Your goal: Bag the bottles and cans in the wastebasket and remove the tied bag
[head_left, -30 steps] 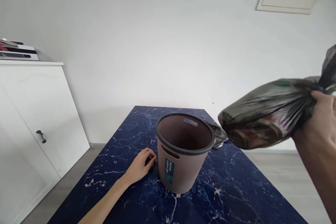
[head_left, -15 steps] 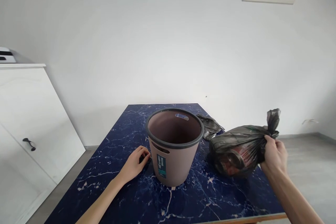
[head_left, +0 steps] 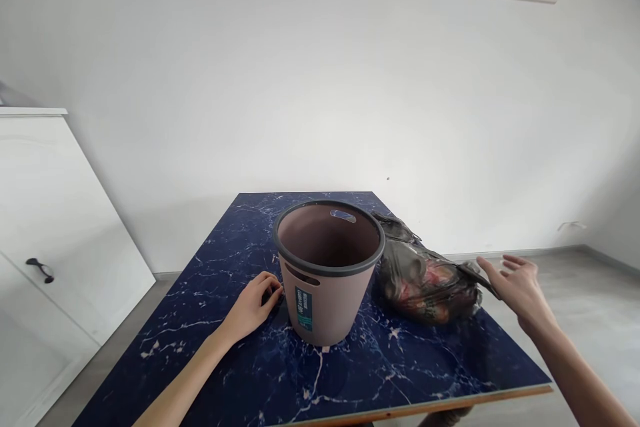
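The filled dark bag (head_left: 427, 283) lay on its side at the table's right edge, its thin film wrinkled, red patches showing through. Its tail reached the right hand (head_left: 517, 283), whose fingers were spread apart; contact was unclear. Close on its left stood the upright brownish bin (head_left: 325, 300), dark-rimmed and labelled, partly blocking a crumpled dark bag (head_left: 397, 228) behind. Just beside the bin, the left hand (head_left: 255, 303) rested with fingers curled; whether they gripped anything could not be told. Beyond the blue marbled table (head_left: 215, 380) stood a white cabinet (head_left: 55, 213).
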`<action>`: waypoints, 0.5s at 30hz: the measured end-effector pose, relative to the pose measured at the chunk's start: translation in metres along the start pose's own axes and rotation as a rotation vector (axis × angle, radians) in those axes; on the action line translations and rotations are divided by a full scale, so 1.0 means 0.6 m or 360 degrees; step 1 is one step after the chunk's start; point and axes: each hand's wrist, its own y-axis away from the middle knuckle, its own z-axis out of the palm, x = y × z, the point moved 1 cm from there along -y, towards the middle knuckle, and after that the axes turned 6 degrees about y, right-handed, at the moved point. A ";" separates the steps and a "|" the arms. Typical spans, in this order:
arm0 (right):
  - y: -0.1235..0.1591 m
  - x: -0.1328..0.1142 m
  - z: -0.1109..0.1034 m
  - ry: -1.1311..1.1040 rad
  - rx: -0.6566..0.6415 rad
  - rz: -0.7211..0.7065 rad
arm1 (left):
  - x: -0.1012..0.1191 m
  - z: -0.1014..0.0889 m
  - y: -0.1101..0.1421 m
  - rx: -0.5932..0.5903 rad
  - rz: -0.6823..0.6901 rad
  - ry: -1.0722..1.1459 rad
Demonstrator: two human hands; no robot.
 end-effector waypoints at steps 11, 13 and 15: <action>0.149 -0.239 0.075 0.0433 -0.0801 -0.1392 | 0.005 -0.001 0.007 0.0058 0.0042 -0.0049; 0.181 -0.274 0.085 0.0556 -0.0983 -0.1461 | 0.006 -0.001 0.008 0.0055 0.0050 -0.0074; 0.211 -0.299 0.071 0.0686 -0.1208 -0.1461 | 0.006 -0.001 0.010 0.0047 0.0058 -0.0096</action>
